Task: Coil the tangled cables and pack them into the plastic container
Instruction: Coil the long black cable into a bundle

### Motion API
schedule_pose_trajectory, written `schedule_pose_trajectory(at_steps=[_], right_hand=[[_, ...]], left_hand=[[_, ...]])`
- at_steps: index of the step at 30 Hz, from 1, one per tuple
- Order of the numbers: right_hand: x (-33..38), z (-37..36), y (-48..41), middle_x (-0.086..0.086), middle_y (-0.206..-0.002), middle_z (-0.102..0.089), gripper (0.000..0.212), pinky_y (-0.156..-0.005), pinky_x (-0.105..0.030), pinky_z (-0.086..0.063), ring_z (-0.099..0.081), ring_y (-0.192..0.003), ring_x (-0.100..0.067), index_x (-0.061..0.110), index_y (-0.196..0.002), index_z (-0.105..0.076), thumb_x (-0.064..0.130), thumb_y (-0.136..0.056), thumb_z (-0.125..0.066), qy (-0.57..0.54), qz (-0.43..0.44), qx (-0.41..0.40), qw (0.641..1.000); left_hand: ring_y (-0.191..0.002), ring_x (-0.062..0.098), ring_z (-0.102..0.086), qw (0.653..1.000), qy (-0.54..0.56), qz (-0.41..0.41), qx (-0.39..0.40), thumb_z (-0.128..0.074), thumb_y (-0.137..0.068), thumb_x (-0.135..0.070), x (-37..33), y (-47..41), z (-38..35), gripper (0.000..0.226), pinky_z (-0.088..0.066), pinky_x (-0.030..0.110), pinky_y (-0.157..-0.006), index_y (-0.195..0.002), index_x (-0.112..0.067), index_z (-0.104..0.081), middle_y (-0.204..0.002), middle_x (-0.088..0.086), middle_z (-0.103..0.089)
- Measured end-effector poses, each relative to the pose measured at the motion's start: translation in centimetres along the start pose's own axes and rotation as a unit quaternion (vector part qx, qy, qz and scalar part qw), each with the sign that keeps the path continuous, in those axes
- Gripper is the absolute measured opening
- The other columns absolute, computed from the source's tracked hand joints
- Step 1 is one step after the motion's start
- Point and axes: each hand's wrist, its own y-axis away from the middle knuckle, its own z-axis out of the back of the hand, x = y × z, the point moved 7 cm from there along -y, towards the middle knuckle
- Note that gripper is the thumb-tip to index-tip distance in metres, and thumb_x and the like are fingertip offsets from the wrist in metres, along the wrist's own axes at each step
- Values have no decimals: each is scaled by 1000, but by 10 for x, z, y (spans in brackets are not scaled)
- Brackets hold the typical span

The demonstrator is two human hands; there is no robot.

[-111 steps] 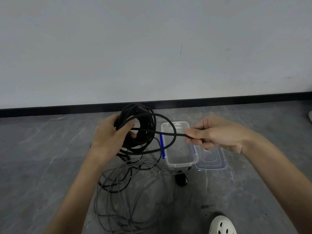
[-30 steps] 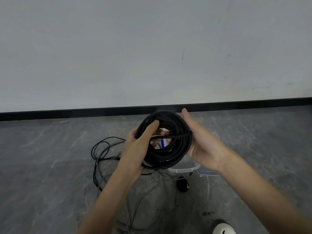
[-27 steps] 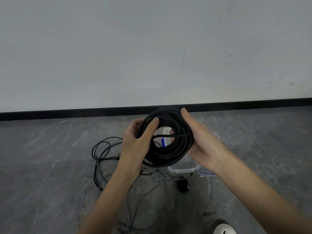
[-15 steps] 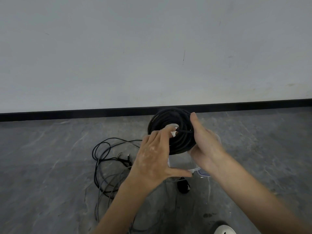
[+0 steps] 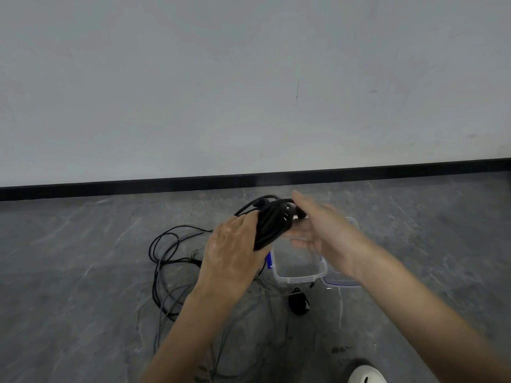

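The left hand [image 5: 232, 252] grips a black coil [image 5: 269, 222] of cable from the left, its fingers [image 5: 247, 221] curled round the bundled turns. The coil is held in the air, tilted, above the far end of the container [image 5: 297, 279]. One loop of it arches free at the top left.

The right hand [image 5: 323, 230] meets the coil from the right. It is blurred: one finger lies along the top of the coil and the rest sit below it. I cannot tell whether the hand grips the coil or only steadies it.

The container is clear plastic, open, and stands on the grey floor [image 5: 83, 272] with a blue clip [image 5: 268, 261] on its left side. Its lid [image 5: 341, 284], clear with a blue edge, lies just beside it on the right, partly hidden by the right forearm.

Loose cables [image 5: 163, 261], black and grey, sprawl tangled on the floor to the left of the container and run under the left forearm. A small black object [image 5: 298, 301] lies on the floor near the container's near edge. The toe of a white shoe [image 5: 366, 375] shows at the bottom right. A pale wall [image 5: 249, 78] with black skirting [image 5: 110, 186] stands behind.
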Motion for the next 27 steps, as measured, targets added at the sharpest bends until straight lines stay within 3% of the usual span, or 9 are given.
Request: schedule_pose_trajectory(at_steps=[3, 6, 9, 13, 15, 17, 23, 27], right_hand=[[19, 9, 3, -7, -92, -73, 34, -88, -32, -49, -68, -88, -15, 24, -94, -70, 47, -96, -46, 213, 123, -51, 968], [28, 10, 5, -8, -84, -70, 39, -77, -26, -48, -65, -83, -22, 16, -79, -71, 42, -96, -48, 301, 213, -94, 925], [26, 17, -2, 7, -56, -61, 35, -58, -22, -46, -54, -54, -7, 15, -68, -67, 35, -95, -55, 162, 205, -107, 959], [22, 35, -12, 9, -46, -53, 33, -50, -15, -41, -44, -44, -2, 13, -63, -65, 27, -92, -63, 2, 171, -147, 974], [22, 43, -13, 9, -44, -52, 32, -47, -13, -40, -43, -41, -1, 11, -62, -64, 24, -92, -64, -23, 171, -164, 971], [24, 50, -15, 8, -46, -54, 33, -45, -12, -39, -43, -41, -2, 11, -61, -63, 23, -91, -64, -36, 173, -178, 968], [25, 64, -17, 2, -54, -56, 33, -47, -14, -39, -44, -45, -4, 9, -62, -62, 23, -92, -64, -39, 166, -200, 965], [26, 70, -17, 5, -48, -56, 34, -43, -14, -37, -42, -40, -2, 7, -63, -59, 22, -92, -64, -44, 154, -202, 966]], left_hand=[[-61, 6, -51, 998, 42, 46, 6, -61, -89, -26, 13, -3, 5, 29, -35, 15, -58, -117, -16, -61, -72, -11, -55], [-66, 2, -55, 993, 86, 76, 3, -65, -87, -28, 21, -5, 8, 38, -42, 16, -65, -124, -20, -60, -76, -13, -61], [-73, -6, -57, 986, 143, 83, 19, -69, -84, -32, 17, -3, 9, 39, -48, 16, -81, -122, -29, -62, -83, -22, -61], [-72, -8, -64, 962, 244, 92, 84, -73, -82, -29, 15, 0, 2, 18, -46, 6, -64, -100, -29, -72, -73, -18, -69], [-59, -2, -62, 946, 286, 99, 113, -71, -84, -27, 14, 1, 0, 1, -44, 9, -56, -85, -28, -72, -61, -14, -66], [-50, 2, -57, 933, 318, 103, 131, -68, -87, -23, 14, 2, -3, 12, -42, 9, -52, -76, -18, -69, -51, -10, -59], [-49, 7, -50, 892, 403, 107, 176, -61, -92, -19, 15, 2, -2, 19, -40, 12, -54, -79, -5, -64, -47, -4, -52], [-50, 10, -48, 858, 466, 105, 186, -62, -88, -23, 10, 1, -1, 28, -41, 17, -56, -64, -10, -58, -50, -5, -48]])
